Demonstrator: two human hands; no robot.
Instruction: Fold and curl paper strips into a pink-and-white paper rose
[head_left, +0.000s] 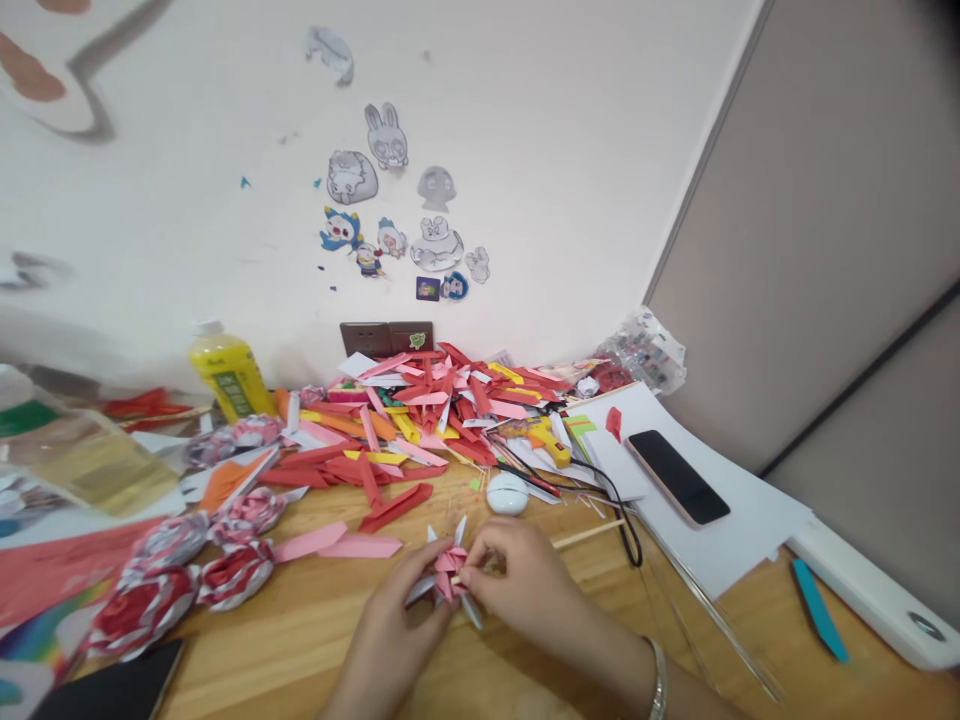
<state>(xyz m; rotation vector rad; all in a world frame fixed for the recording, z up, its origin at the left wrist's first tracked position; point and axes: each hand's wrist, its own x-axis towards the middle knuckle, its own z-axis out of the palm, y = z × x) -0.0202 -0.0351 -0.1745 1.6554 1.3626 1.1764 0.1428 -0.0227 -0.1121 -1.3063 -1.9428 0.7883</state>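
Note:
Near the front middle of the table, my left hand (401,620) is closed around a folded paper flower (450,572). The flower has a pink centre and pale pointed petals sticking outward. My right hand (525,580), a bracelet on its wrist, pinches a thin wooden stick (589,535). One end of the stick meets the flower's pink folds; the other juts out behind the hand to the right. My fingers partly hide the flower. Left of it lie two pink folded paper strips (337,543), and just beyond my hands sits a white rounded object (508,494).
Folded paper strips (442,400) pile up against the wall, beside a yellow-green bottle (232,370). A yellow glue gun (551,440) trails a black cable. To the right are a phone (679,477) on white paper and a blue cutter (819,610). Red-and-white paper flowers (142,605) lie left.

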